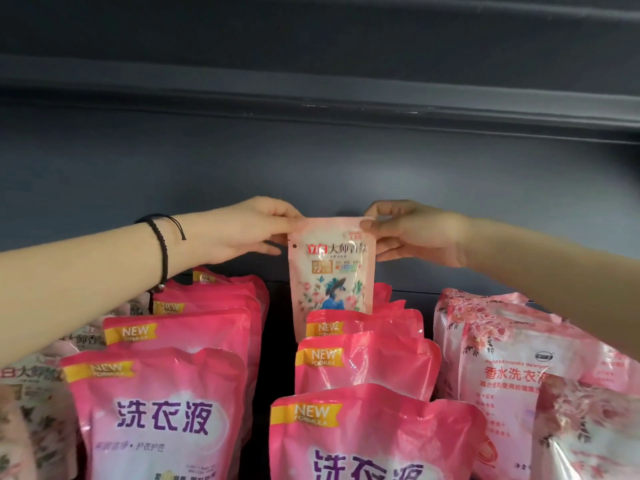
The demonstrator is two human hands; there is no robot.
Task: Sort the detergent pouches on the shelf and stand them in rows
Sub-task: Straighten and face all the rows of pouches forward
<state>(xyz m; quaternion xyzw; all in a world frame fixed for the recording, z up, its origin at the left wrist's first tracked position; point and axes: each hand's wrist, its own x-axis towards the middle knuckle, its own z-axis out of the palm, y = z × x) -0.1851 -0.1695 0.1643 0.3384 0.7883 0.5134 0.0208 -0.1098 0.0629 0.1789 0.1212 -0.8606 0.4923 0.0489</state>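
Pale pink and floral, the small pouch (pixel 331 271) hangs upright at the back of the shelf, and we take it as our landmark. We pinch its top corners, left hand (pixel 242 230) on one, right hand (pixel 415 233) on the other, thumbs in front and fingers behind; both grips are closed on it, and its lower edge dips out of sight behind the pouches in front, so we cannot tell whether it rests on anything. Directly in front of it stands a row of bright pink pouches (pixel 363 365) marked NEW FORMULA, one behind another and upright. To its left, across a dark gap, runs a second row of the same bright pink kind (pixel 180 403), also standing in file. Farther left, under our left forearm, lie floral packs (pixel 31 393) that seem to match the small pouch; they look jumbled rather than ranked. To its right sit rose-printed pouches (pixel 512 375), leaning and overlapping, not yet squared up. We judge the work to be partway: the two bright pink rows look done, while the piece we hold appears to be in the wrong column and likely belongs with the floral packs on the far left. That group and the rose-printed one still want straightening.
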